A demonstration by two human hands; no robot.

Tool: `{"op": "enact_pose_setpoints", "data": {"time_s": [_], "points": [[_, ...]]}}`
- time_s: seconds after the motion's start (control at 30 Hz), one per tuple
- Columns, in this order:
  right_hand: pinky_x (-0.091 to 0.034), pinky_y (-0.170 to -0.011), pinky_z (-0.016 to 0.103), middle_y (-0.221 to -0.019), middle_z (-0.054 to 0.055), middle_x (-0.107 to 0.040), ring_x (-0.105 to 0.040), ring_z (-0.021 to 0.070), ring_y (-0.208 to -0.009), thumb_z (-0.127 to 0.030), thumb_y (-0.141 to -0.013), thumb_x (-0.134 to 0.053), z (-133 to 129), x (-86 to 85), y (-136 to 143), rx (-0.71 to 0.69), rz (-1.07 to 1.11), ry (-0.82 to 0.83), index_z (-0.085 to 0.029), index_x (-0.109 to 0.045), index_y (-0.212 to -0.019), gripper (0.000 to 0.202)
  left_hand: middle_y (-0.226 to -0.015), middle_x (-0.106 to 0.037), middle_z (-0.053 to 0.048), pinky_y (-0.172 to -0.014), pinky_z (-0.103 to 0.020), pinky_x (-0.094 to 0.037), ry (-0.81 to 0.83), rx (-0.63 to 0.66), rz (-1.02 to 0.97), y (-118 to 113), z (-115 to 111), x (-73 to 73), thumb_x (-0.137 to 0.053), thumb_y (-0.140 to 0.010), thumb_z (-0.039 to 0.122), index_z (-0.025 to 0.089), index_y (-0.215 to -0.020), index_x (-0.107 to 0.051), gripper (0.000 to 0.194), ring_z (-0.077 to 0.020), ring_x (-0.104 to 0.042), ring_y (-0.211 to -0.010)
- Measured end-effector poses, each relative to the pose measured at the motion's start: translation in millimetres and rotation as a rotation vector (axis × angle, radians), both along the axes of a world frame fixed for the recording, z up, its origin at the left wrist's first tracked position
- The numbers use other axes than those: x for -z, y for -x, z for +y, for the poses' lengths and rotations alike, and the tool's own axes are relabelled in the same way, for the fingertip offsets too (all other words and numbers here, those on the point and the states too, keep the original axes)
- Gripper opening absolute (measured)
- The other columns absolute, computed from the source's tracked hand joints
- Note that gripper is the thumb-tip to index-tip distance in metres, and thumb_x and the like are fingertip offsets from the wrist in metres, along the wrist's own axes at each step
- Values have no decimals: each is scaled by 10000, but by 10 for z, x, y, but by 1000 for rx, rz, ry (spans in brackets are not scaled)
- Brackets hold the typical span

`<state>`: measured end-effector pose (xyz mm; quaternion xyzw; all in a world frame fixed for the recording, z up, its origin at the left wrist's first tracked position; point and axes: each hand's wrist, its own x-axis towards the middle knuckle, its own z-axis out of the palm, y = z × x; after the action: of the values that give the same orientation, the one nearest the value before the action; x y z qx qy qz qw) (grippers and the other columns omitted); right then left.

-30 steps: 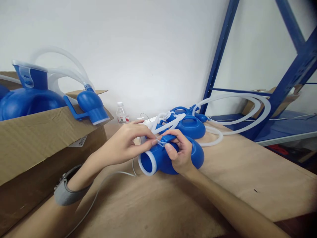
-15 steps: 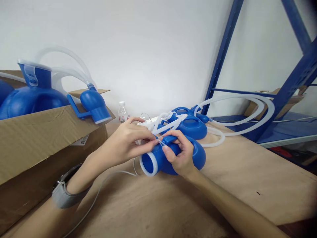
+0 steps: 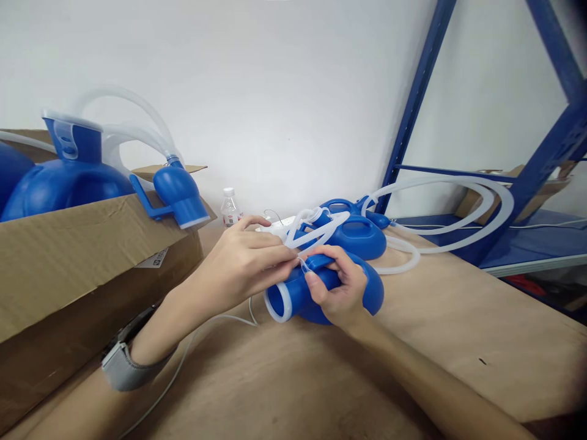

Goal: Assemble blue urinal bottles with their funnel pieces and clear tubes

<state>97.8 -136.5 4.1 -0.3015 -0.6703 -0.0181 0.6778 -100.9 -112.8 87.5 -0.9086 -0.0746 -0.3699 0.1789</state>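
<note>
A blue plastic urinal bottle (image 3: 372, 294) lies on its side on the table, its white-rimmed mouth facing left toward me. My right hand (image 3: 340, 282) is closed round its handle, the thumb beside a thin clear strap (image 3: 303, 264) near the neck. From the left, my left hand (image 3: 254, 260) reaches over the mouth, its thumb and forefinger pinched together on the strap's other end. Those fingertips partly hide the strap, so its attachment cannot be made out. Just behind lie another blue urinal bottle (image 3: 360, 238) and coiled white tubing (image 3: 316, 232).
At left stands a cardboard box (image 3: 92, 256) holding more blue bottles (image 3: 68, 183) with tubes. A small blue urinal head (image 3: 177, 189) hangs over its edge. A clear drink bottle (image 3: 230, 208) is by the wall. A blue metal shelf (image 3: 532, 241) stands right; a thin cable (image 3: 183, 351) crosses the table (image 3: 275, 391).
My left fingertips have moved slightly right, closer to the bottle's handle, and the strap between the hands looks shorter. The whole view has shifted a little. The right hand keeps its hold.
</note>
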Motion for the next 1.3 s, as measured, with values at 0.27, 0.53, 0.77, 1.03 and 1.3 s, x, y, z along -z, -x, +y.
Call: {"op": "enact_pose_setpoints", "data": {"time_s": [0.27,0.53,0.77,1.03,1.3], "points": [[-582,-535,255,-826,-16,-771,-672,140,-543,-272,-821,-672,-14,2,13,45,-95,-91,-261,-660,-1001,181,-711,-724,25,-965,-362,-527,-107,-22,18,-29,-80,-38,-547,-1045,168,179,-862,-680,226,-105,-616,-589],[-589,-563,272,-835,-1,-783,-673,149,-548,-257,-863,-608,14,2,-24,-6,-113,-72,-259,-683,-974,134,-735,-736,13,-926,-344,-537,-105,-25,42,17,-73,-95,-531,-1060,198,188,-888,-705,245,-118,-646,-625],[-599,-585,287,-851,0,-786,-678,160,-553,-290,-857,-628,22,-19,-32,16,-89,-14,-265,-665,-983,134,-844,-784,-6,-863,-336,-550,105,9,69,48,-67,-105,-596,-1038,211,188,-1049,-730,136,-144,-695,-721],[-628,-725,341,-1001,31,-815,-784,228,-801,-367,-927,-554,5,7,-62,-153,-78,63,-253,-644,-1129,248,-670,-706,2,-631,-295,-476,101,-47,143,46,-199,-179,-599,-1018,191,176,-964,-756,167,-154,-636,-592],[-634,-669,340,-948,27,-818,-785,227,-740,-310,-853,-664,-5,-26,-43,5,-113,-29,-261,-640,-1091,244,-703,-749,-1,-572,-254,-445,20,-74,68,1,-117,-74,-572,-1034,195,168,-952,-719,170,-125,-655,-575]]}}
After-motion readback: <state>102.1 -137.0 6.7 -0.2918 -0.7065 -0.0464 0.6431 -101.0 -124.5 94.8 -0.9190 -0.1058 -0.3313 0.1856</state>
